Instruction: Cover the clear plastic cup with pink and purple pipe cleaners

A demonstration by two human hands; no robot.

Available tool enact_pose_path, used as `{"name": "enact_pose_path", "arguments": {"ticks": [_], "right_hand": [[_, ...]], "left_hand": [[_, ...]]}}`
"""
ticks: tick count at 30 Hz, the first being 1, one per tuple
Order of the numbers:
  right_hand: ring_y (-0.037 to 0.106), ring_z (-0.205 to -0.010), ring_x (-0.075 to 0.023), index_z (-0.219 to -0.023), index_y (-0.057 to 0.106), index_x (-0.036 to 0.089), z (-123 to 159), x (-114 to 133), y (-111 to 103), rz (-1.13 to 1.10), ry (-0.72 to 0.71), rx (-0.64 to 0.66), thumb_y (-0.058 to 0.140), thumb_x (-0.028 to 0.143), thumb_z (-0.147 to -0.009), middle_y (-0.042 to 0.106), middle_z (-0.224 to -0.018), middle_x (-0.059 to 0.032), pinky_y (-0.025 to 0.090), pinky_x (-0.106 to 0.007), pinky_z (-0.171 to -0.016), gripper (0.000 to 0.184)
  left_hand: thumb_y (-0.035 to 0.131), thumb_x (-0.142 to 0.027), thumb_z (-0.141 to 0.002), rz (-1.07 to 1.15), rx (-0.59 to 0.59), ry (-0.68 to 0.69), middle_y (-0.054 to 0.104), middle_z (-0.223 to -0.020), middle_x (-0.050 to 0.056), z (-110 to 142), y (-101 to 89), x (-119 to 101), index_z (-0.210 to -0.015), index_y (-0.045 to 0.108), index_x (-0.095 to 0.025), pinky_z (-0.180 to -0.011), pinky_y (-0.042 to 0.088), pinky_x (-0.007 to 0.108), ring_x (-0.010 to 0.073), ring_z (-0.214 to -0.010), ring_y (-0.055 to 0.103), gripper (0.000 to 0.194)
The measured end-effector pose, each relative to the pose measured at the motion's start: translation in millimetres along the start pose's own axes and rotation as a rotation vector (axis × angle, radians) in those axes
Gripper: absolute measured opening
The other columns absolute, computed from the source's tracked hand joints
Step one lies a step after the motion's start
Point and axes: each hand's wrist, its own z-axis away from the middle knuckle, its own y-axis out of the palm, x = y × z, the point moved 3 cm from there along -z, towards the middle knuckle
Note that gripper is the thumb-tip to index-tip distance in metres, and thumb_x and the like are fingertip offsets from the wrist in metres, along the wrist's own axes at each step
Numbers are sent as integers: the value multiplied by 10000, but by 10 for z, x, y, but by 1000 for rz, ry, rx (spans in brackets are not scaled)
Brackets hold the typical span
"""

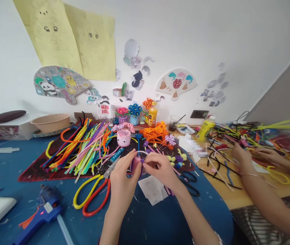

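Over the front of the dark mat, my left hand is closed around the side of a small pink-and-purple striped piece that looks wrapped in pipe cleaners. My right hand pinches a purple bit at its upper right edge; the fingers partly hide both. Just beyond stands a pink pipe-cleaner pot with googly eyes. Beneath my hands lies a white paper sheet. Left of my left hand are scissors with one yellow and one red handle.
Coloured pipe cleaners are heaped at left, orange ones at centre. A blue glue gun with a red light lies at front left. Black-handled scissors lie at right. Beside me, a co-worker's hands handle pipe cleaners at a wooden table.
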Motion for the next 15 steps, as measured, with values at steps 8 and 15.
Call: {"name": "enact_pose_path", "arguments": {"ticks": [8, 15], "right_hand": [[452, -553, -111, -739, 671, 175, -299, -217, 72, -124, 43, 81, 667, 452, -878, 540, -688, 8, 326, -252, -504, 310], [433, -602, -119, -754, 662, 179, -241, -398, 207, -249, 126, 54, 647, 492, -896, 514, -710, 11, 325, -257, -533, 344]], "left_hand": [[566, -319, -933, -76, -69, -92, 728, -1209, 133, -147, 64, 146, -1204, 666, -177, -982, 533, 427, 269, -1136, 672, 323], [570, -376, -937, -76, -76, -174, 698, -1258, 135, -46, 64, 269, -1252, 636, -177, -992, 527, 434, 274, -1142, 661, 378]]}}
